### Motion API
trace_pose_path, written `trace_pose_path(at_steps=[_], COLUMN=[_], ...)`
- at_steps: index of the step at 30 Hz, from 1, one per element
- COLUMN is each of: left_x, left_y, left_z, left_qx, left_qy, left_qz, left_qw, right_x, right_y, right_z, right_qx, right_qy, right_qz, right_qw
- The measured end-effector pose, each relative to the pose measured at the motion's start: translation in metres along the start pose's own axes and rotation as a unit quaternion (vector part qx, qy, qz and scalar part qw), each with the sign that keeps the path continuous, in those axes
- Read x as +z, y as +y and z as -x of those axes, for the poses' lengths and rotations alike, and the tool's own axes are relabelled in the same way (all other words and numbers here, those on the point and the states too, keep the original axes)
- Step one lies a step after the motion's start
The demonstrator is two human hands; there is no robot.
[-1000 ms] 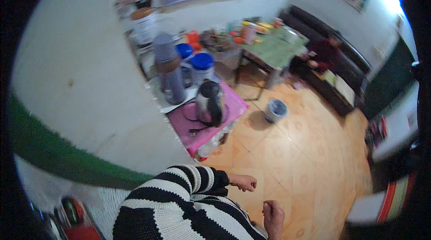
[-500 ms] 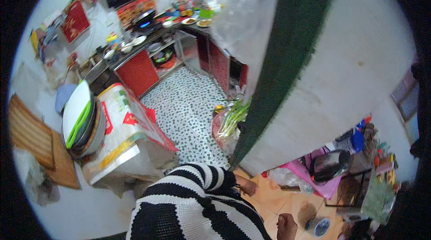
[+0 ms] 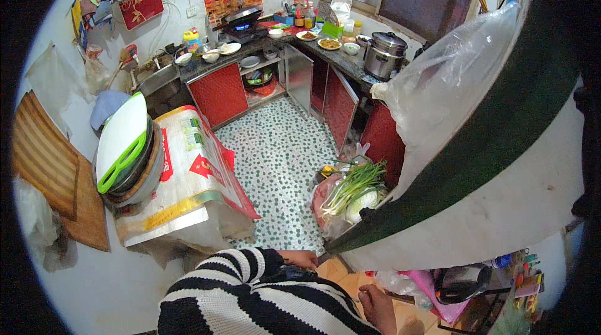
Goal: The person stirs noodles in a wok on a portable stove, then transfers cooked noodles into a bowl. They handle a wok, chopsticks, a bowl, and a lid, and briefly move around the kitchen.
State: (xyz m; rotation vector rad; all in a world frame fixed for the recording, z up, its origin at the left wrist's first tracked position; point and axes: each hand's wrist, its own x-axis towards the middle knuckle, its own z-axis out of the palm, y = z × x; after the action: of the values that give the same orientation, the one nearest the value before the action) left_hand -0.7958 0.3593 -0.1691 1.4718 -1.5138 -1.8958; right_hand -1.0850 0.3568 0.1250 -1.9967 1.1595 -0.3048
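In front of my striped black-and-white knit sleeve, my left hand hangs low with its fingers loosely bent. I see nothing in it. My right hand is at the lower edge, fingers slightly apart and curved, holding nothing that shows. Beyond both hands, on the floor by the wall end, a plastic bag stands with green onions and a pale cabbage. Neither hand touches them.
A dark counter bears a steel pot, plates of food and a lit stove. A red cabinet door hangs ajar. To the left, a white-green cutting board rests on stacked basins beside a sack-covered stand. A green-edged wall is at right.
My view has swung right and shows more of the kitchen, including the pot, window and vegetables. Both hands now appear farther left in the picture.
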Motion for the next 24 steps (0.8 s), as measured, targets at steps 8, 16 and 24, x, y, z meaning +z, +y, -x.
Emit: trace_pose_path(at_steps=[8, 16, 24], left_x=[-0.022, -0.012, -0.048], left_y=[0.038, 0.035, 0.004], left_z=[0.026, -0.009, -0.015], left_qx=[-0.088, -0.025, 0.03], left_qy=[-0.074, 0.007, 0.065], left_qz=[-0.104, 0.026, 0.018], left_qw=[0.988, 0.999, 0.997], right_x=[0.01, 0.003, 0.028], right_y=[0.011, 0.027, 0.027], right_z=[-0.009, 0.012, -0.046], right_qx=[0.056, 0.105, 0.013], right_qy=[-0.003, -0.031, -0.1], right_qz=[-0.032, -0.064, -0.06], right_qw=[0.998, 0.992, 0.993])
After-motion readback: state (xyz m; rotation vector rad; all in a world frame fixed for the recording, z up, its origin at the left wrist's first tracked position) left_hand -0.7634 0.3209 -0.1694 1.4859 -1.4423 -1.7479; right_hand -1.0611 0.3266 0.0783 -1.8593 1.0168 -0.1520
